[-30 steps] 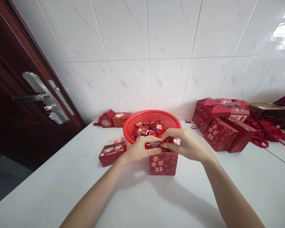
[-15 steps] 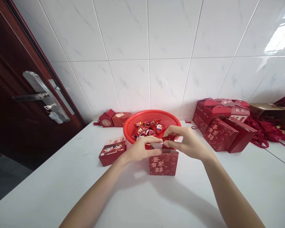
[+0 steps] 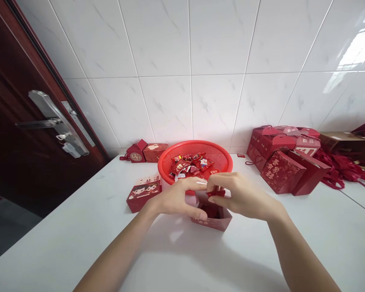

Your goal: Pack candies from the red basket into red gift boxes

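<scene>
A small red gift box [image 3: 214, 224] with its top open is tilted on the white table, so that I look into it. My left hand [image 3: 179, 198] grips the box's left side, thumb at the near rim and fingers at the far edge. Over the opening, my right hand [image 3: 234, 194] pinches a red-wrapped candy [image 3: 216, 193] between thumb and fingers. Something dark red lies inside the box, too shaded to make out. Just behind both hands stands a red plastic colander [image 3: 223, 158] holding several wrapped candies [image 3: 190, 164].
Left of the colander are a closed printed box [image 3: 144, 192] and two small red boxes [image 3: 156, 152] by the tiled wall. At right stand several red gift boxes [image 3: 270, 144], a heap of red ribbons [image 3: 337, 168] and a cardboard box [image 3: 346, 140]. A door [image 3: 18, 97] fills the left.
The box has tipped from upright, its opening now facing me more. Both hands have come lower and nearer, the right one still with the red-wrapped candy.
</scene>
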The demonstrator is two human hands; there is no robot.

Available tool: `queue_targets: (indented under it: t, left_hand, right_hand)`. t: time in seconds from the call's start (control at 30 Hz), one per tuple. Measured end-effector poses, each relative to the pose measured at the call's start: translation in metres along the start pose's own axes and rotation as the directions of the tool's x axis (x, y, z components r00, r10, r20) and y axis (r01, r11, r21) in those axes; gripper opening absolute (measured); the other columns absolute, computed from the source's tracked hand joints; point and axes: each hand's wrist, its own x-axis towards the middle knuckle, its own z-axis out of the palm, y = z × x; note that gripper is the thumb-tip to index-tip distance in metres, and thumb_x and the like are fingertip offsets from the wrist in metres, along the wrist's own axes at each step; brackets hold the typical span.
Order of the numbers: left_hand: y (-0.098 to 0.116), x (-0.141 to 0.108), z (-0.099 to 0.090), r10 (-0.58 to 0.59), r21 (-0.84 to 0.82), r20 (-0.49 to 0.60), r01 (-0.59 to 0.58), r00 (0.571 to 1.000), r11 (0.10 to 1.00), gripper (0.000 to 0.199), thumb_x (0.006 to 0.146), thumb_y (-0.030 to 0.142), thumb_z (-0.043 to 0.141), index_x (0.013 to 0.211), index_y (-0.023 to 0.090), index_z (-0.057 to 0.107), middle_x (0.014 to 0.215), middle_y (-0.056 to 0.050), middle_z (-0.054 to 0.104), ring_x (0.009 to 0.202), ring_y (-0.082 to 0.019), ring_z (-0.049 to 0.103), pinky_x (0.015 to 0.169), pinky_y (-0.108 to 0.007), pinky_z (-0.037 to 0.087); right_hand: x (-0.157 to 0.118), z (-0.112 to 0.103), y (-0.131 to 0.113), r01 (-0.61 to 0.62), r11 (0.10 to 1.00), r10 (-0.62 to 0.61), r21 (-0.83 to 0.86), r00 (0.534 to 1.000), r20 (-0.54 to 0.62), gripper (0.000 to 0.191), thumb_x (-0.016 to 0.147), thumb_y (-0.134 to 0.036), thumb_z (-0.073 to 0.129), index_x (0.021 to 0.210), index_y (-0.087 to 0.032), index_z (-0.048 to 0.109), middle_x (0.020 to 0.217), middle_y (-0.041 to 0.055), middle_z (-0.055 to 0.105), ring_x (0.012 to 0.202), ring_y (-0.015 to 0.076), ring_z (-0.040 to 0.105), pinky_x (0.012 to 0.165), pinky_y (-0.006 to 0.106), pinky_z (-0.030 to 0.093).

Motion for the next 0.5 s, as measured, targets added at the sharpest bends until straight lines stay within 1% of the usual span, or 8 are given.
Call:
queue_targets:
  t: [0.07, 0.13, 0.2, 0.27, 0.33, 0.4, 0.5]
  left_hand:
    - [0.001, -0.001, 0.0, -0.002, 0.013, 0.004, 0.002, 1.0, 1.0, 0.045, 0.066, 0.04, 0.087, 0.107, 0.025, 0.075, 0.116, -0.005, 0.069, 0.113, -0.027, 0.061, 0.099, -0.04, 0.048]
    - [0.0, -0.001, 0.0, -0.014, 0.033, -0.009, 0.014, 1.0, 0.999, 0.044, 0.067, 0.041, 0.086, 0.106, 0.024, 0.076, 0.114, -0.005, 0.07, 0.112, -0.028, 0.061, 0.098, -0.039, 0.049]
    - [-0.003, 0.0, 0.0, -0.024, 0.042, -0.031, 0.025, 0.999, 0.999, 0.045, 0.066, 0.041, 0.086, 0.108, 0.025, 0.076, 0.114, -0.005, 0.07, 0.113, -0.029, 0.061, 0.098, -0.039, 0.049]
    - [-0.006, 0.0, 0.0, -0.029, 0.042, -0.053, 0.031, 0.998, 0.999, 0.05, 0.066, 0.041, 0.087, 0.113, 0.026, 0.076, 0.117, -0.006, 0.07, 0.117, -0.03, 0.06, 0.1, -0.04, 0.048]
    - [-0.009, 0.001, 0.0, -0.035, 0.033, -0.069, 0.038, 0.997, 0.999, 0.057, 0.065, 0.04, 0.087, 0.119, 0.027, 0.074, 0.121, -0.006, 0.069, 0.12, -0.031, 0.059, 0.101, -0.041, 0.048]
    - [-0.011, 0.001, 0.001, -0.055, 0.021, -0.084, 0.057, 0.995, 0.998, 0.06, 0.067, 0.04, 0.087, 0.124, 0.028, 0.072, 0.126, -0.008, 0.068, 0.123, -0.032, 0.057, 0.103, -0.043, 0.047]
    - [-0.012, 0.002, 0.001, -0.076, -0.006, -0.083, 0.076, 0.994, 0.997, 0.056, 0.075, 0.042, 0.081, 0.128, 0.029, 0.069, 0.132, -0.008, 0.065, 0.126, -0.031, 0.056, 0.106, -0.043, 0.045]
  right_hand:
    - [0.0, 0.004, -0.003, 0.017, 0.995, -0.015, -0.098, 1.0, 0.026, 0.014, 0.085, -0.005, 0.058, 0.083, -0.02, 0.059, 0.077, 0.0, 0.064, 0.062, 0.0115, 0.051, 0.053, 0.024, 0.033]
    - [0.002, 0.008, -0.004, 0.032, 0.981, -0.027, -0.192, 0.999, 0.028, 0.016, 0.084, -0.003, 0.057, 0.084, -0.019, 0.06, 0.08, 0.0018, 0.063, 0.063, 0.0121, 0.051, 0.053, 0.025, 0.031]
    - [0.004, 0.011, -0.003, 0.04, 0.957, -0.04, -0.289, 0.999, 0.008, 0.017, 0.083, -0.002, 0.056, 0.08, -0.018, 0.06, 0.076, 0.0025, 0.06, 0.065, 0.0135, 0.05, 0.054, 0.026, 0.03]
    - [0.006, 0.012, -0.001, 0.05, 0.937, -0.054, -0.345, 0.999, -0.003, 0.02, 0.083, -0.001, 0.056, 0.072, -0.018, 0.056, 0.069, 0.0016, 0.055, 0.064, 0.0141, 0.047, 0.054, 0.027, 0.028]
    - [0.005, 0.01, 0.0, 0.043, 0.942, -0.047, -0.332, 0.999, -0.002, 0.023, 0.086, -0.004, 0.055, 0.069, -0.019, 0.053, 0.066, 0.0007, 0.052, 0.061, 0.0136, 0.045, 0.052, 0.027, 0.026]
    - [0.002, 0.005, 0.001, 0.005, 0.961, -0.007, -0.277, 1.0, -0.008, 0.021, 0.09, -0.009, 0.055, 0.071, -0.019, 0.053, 0.068, 0.0009, 0.055, 0.06, 0.013, 0.046, 0.05, 0.026, 0.027]
    - [-0.002, -0.003, 0.002, -0.07, 0.977, 0.064, -0.202, 0.997, -0.038, 0.017, 0.092, -0.015, 0.056, 0.075, -0.02, 0.055, 0.075, 0.0023, 0.062, 0.06, 0.0133, 0.05, 0.05, 0.026, 0.029]
